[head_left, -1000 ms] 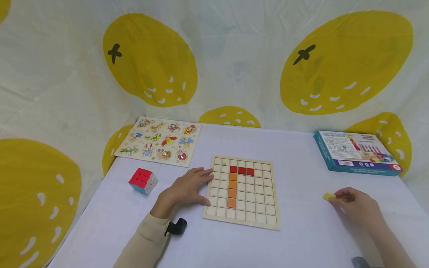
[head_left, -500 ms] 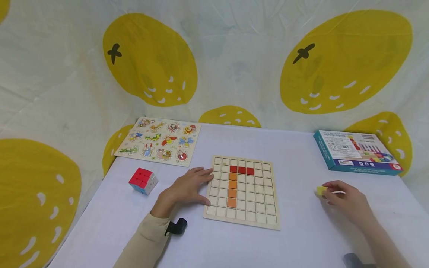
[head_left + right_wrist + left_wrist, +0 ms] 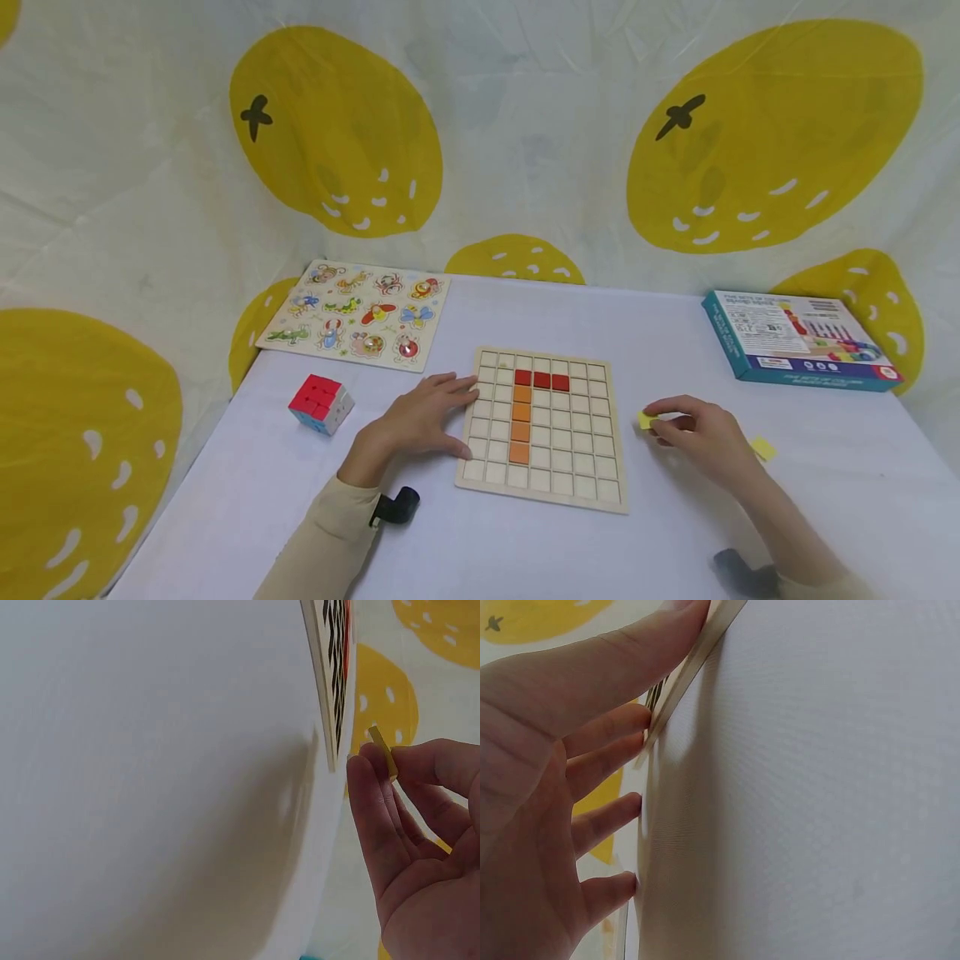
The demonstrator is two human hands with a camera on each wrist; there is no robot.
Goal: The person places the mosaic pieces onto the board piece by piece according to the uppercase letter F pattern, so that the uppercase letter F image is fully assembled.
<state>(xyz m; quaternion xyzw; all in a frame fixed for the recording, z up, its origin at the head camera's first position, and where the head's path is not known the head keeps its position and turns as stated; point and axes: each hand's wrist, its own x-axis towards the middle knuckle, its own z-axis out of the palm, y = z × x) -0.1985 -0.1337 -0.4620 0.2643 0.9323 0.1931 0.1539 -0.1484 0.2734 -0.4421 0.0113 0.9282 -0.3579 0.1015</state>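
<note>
A wooden grid board (image 3: 573,497) lies mid-table, with three red tiles (image 3: 542,380) in a row and a column of several orange tiles (image 3: 520,432) below the leftmost red one. My left hand (image 3: 422,421) rests at the board's left edge, thumb and fingertips touching its rim, fingers spread in the left wrist view. Just right of the board, my right hand (image 3: 701,435) pinches a small yellow square tile (image 3: 647,421) between thumb and fingers. In the right wrist view that tile (image 3: 383,754) shows nearly edge-on. Another yellow tile (image 3: 763,449) lies on the table, beside the right wrist.
Left of the left hand stands a puzzle cube (image 3: 320,405) with a red top. A wooden insect puzzle board (image 3: 360,317) lies at the back left. At the back right is a flat teal-edged box (image 3: 802,340). A lemon-print cloth (image 3: 532,150) hangs behind the table.
My right hand has travelled left with the yellow tile, close to the board's right edge. Another yellow tile on the table has come into sight behind it. The left hand stays put.
</note>
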